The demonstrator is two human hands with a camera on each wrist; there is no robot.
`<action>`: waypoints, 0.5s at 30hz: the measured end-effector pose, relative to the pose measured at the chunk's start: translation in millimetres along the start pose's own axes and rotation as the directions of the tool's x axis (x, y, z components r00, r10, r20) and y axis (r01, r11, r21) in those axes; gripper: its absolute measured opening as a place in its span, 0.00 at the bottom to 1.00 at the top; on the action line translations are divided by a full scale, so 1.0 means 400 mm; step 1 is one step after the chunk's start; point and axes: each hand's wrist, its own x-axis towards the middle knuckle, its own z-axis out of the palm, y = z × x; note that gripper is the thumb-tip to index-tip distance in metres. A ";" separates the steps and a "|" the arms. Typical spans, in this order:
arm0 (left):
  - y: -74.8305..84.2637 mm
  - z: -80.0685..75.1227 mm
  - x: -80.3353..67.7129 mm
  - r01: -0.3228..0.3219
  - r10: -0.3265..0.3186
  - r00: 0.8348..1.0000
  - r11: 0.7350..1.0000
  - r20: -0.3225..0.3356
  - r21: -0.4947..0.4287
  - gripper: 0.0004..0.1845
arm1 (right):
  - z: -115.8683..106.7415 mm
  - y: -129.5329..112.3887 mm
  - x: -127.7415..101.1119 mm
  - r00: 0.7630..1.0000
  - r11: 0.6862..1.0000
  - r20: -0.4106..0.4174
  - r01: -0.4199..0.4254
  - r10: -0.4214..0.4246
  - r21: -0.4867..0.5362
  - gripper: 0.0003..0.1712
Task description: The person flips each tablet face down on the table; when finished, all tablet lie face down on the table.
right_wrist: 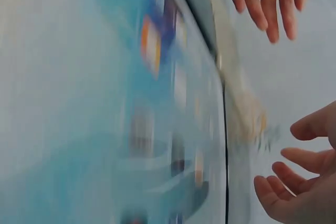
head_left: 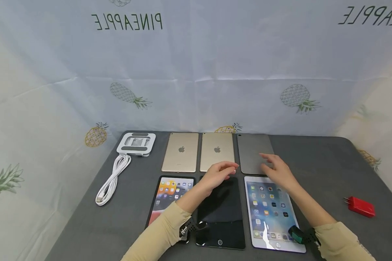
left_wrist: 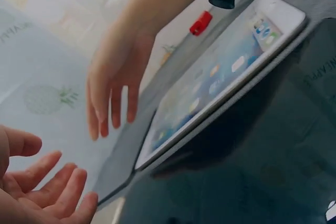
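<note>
My left hand (head_left: pixel 217 175) is over the top of a tablet with a dark screen (head_left: pixel 220 214), its fingers loosely bent and holding nothing. My right hand (head_left: pixel 278 171) hovers where a grey tablet, back up (head_left: pixel 253 152), meets a white tablet with a lit screen (head_left: pixel 271 210). Nothing is between its parted fingers, which the right wrist view shows as slightly bent. Two gold tablets lie back up, the left one (head_left: pixel 180 156) and the middle one (head_left: pixel 216 146), beside the grey one. At the front left, my left forearm partly covers a black-edged tablet with a lit screen (head_left: pixel 164 195).
A white and grey folding stand (head_left: pixel 137 142) lies at the table's back left corner, with a coiled white cable (head_left: pixel 112 179) in front. To the right is a red plug adapter (head_left: pixel 361 206). A pineapple-print cloth (head_left: pixel 196 54) hangs behind the dark table (head_left: pixel 313 163).
</note>
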 end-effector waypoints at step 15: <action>-0.065 -0.225 -0.267 0.081 -0.083 0.992 0.996 -0.099 -0.030 0.21 | 0.204 -0.209 -0.035 0.899 0.675 0.438 -0.314 -0.016 0.668 0.29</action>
